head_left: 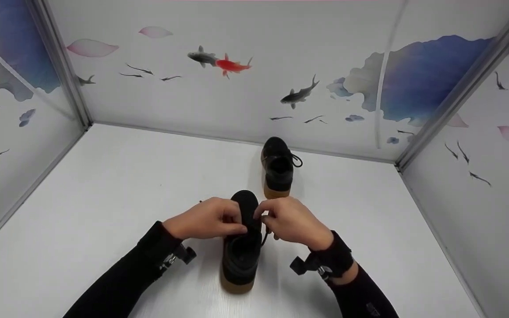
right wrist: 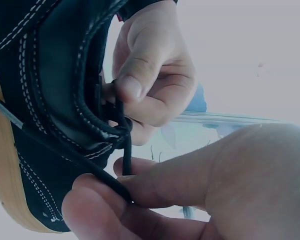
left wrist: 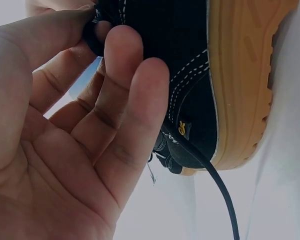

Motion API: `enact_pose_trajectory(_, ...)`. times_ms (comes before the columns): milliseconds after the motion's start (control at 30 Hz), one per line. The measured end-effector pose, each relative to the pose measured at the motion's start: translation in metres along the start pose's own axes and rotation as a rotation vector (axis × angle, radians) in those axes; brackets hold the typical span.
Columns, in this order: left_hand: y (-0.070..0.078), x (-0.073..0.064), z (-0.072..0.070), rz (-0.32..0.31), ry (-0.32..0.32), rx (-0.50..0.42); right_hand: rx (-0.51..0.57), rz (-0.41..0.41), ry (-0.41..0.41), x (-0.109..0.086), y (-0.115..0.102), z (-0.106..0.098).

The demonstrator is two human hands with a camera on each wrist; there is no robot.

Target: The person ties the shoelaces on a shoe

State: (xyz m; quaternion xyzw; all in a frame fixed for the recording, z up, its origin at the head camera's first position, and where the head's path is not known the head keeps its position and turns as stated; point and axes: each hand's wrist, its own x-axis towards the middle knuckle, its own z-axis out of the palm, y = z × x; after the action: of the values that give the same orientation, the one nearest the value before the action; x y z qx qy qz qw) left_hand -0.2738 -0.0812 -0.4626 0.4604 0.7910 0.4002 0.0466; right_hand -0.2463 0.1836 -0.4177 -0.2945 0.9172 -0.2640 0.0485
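Note:
A black shoe (head_left: 239, 274) with white stitching and a tan sole (left wrist: 237, 85) stands in front of me, toe pointing away. My left hand (head_left: 212, 219), at the left of its opening, pinches a black shoelace (right wrist: 119, 102) between thumb and forefinger in the right wrist view. From the other side, my right hand (head_left: 293, 221) pinches a bent length of lace between thumb and fingers. That lace's metal-tipped end (right wrist: 10, 115) sticks out past the fingers, alongside the shoe. The other lace end (left wrist: 217, 182) hangs down in the left wrist view.
A second black shoe (head_left: 277, 179), lace looped at its right side, stands farther off near the back panel. Both shoes are on a white surface (head_left: 148, 176). Panels (head_left: 254, 101) printed with fish and petals rise at the back and both sides.

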Motion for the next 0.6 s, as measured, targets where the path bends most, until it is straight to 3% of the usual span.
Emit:
enact_pose_trajectory(400, 0.0006, -0.0004, 0.0000, -0.015, -0.003, 0.014, -0.116, -0.033, 0.037, 0.0031, 0.0036, 0.0077)
enact_pose_trajectory(600, 0.0007, -0.0002, 0.0003, -0.016, -0.003, 0.012, -0.076, -0.029, 0.033, 0.0033, 0.0028, 0.0076)
